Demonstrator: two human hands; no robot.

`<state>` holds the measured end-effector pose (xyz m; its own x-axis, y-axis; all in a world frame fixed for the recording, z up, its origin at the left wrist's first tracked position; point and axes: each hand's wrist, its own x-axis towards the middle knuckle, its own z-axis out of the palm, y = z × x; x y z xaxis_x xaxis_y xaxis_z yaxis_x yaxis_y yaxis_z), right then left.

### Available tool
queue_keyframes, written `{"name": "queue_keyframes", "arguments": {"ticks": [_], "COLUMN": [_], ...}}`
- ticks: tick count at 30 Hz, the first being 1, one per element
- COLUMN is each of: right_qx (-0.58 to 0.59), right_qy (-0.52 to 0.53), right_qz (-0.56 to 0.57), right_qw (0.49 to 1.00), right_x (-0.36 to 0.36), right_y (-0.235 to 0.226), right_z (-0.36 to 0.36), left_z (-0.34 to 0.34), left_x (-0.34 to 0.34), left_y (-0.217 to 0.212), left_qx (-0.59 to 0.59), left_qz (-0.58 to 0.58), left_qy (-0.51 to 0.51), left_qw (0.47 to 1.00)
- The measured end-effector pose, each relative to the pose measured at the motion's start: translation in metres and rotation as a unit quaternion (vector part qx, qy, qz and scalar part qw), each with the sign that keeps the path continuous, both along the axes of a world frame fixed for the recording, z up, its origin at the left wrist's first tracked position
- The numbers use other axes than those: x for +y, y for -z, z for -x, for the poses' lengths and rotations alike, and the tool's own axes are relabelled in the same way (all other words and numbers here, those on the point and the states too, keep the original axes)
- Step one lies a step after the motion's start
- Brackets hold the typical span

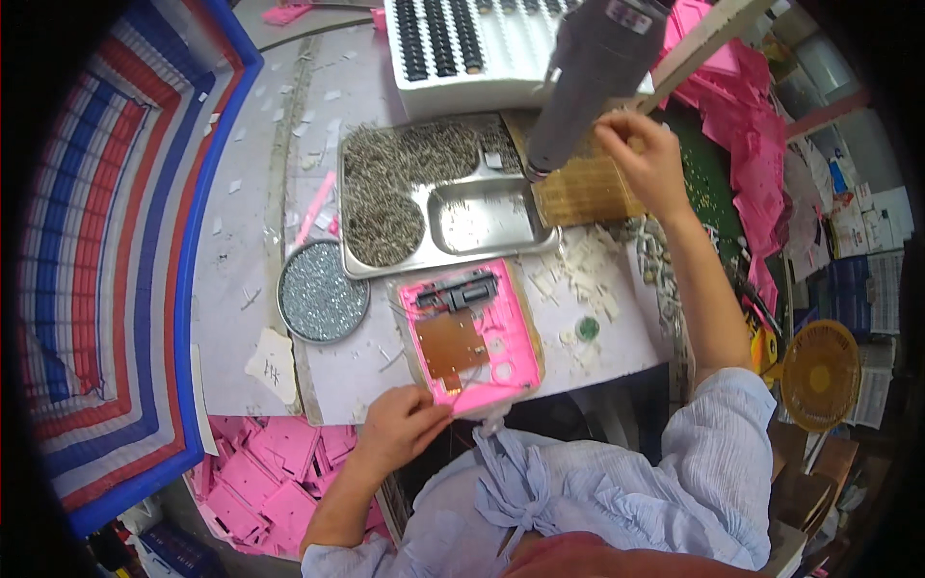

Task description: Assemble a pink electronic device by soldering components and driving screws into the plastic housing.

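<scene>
My left hand (403, 427) is closed, its thumb and fingers on the near left corner of a pink plastic casing (523, 358). Inside the casing lie a brown circuit board (451, 345) and a dark grey plastic part (461, 290) with thin wires. My right hand (644, 159) is raised over the far right of the table with its fingers curled into a pinch. Whatever is between those fingertips, if anything, is too small to make out. Just left of it hangs a grey powered screwdriver (588, 82), tip downward, apart from the hand.
Beyond the casing sits a steel compartment tray (453, 252) heaped with small metal pins or screws. A round dish (324, 291) of tiny metal pieces stands left. White foam (482, 96) holds black parts. A striped-lined bin (145, 289) and pink casings (275, 472) flank the left.
</scene>
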<state>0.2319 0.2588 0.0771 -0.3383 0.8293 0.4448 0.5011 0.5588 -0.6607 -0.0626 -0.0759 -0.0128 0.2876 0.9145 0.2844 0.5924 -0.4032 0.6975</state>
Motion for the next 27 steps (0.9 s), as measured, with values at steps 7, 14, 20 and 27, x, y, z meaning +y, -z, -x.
{"name": "queue_keyframes", "arguments": {"ticks": [7,14,20,27], "right_qx": [-0.053,-0.267,0.008,0.215], "right_qy": [-0.14,-0.221,-0.142,-0.076], "right_qz": [0.001,-0.278,-0.104,0.129], "right_qw": [0.989,0.896,0.984,0.965], "right_x": [0.104,0.145,0.129,-0.047], "right_y": [-0.012,-0.013,-0.042,-0.025], "right_z": [0.087,0.122,0.105,0.047], "left_z": [0.002,0.002,0.001,-0.002], "left_x": [0.003,0.0,-0.005,-0.01], "left_y": [-0.003,-0.002,0.003,0.004], "left_qx": [-0.016,-0.013,-0.013,-0.04], "left_qz": [0.051,0.062,0.065,0.062], "left_qy": [0.007,0.0,-0.02,-0.048], "left_qw": [0.999,0.998,0.998,0.996]}}
